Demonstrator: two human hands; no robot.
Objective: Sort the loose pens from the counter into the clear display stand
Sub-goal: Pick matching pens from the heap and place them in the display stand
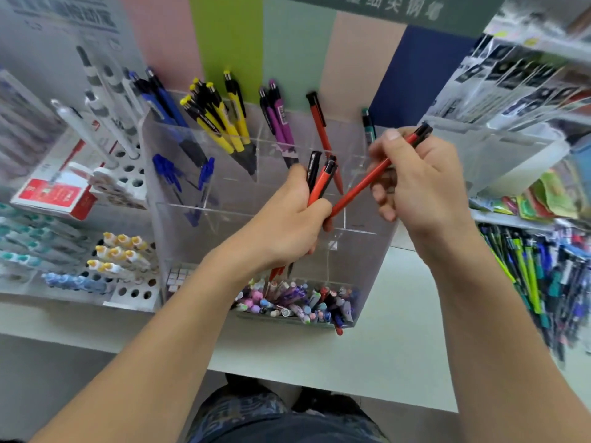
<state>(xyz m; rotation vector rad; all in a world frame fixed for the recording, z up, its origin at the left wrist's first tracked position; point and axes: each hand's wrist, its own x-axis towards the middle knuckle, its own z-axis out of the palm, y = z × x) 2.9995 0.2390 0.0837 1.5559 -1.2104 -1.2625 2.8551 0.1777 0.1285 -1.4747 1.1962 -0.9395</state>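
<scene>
red pen [374,174] is pinched in the right hand [422,183] above the clear stand [179,238]; the left hand [287,225] grips a bunch of pens [321,182], fingers curled.

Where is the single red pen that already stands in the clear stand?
In the head view, the red pen stands upright in a back compartment of the clear stand, right of the purple pens, behind the left hand.

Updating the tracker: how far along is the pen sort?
Done: the clear display stand already holds blue, yellow pens, purple ones and one red. In hand: left hand grips a small bunch; right hand pinches a red pen. Left: those, plus the loose pile at right.
</scene>
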